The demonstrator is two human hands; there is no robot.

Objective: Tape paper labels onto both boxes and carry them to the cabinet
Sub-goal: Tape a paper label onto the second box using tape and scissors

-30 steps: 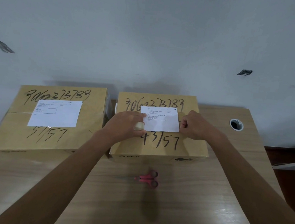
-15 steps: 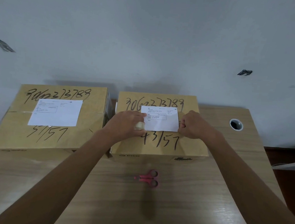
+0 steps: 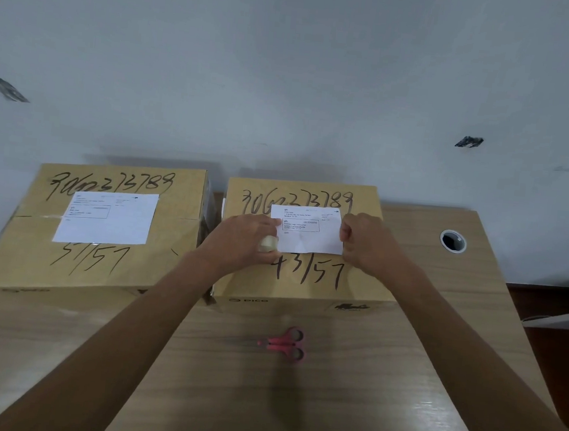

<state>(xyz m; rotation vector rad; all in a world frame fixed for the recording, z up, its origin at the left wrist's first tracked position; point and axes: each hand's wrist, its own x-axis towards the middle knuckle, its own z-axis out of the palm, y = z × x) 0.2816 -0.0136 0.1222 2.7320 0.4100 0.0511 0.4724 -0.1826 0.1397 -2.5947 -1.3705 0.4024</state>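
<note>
From the head view I see two cardboard boxes side by side along the far edge of the table (image 3: 379,412), against the wall. The left box (image 3: 32,255) sits toward the far left corner with a white paper label (image 3: 110,224) lying flat on its top. The right box (image 3: 304,286) stands just beside it, near the middle of the far edge, and carries its own paper label (image 3: 312,238) on top.

My left hand (image 3: 243,242) rests at the left edge of that label, fingers curled round a small roll of clear tape (image 3: 268,243). My right hand (image 3: 363,243) is at the label's right edge with fingers curled in tight; they seem to pinch something against the box, but I cannot tell what they hold.

A pair of pink-handled scissors (image 3: 284,344) lies on the table in front of the right box, apart from it. A round cable hole (image 3: 453,241) sits near the far right corner.
</note>
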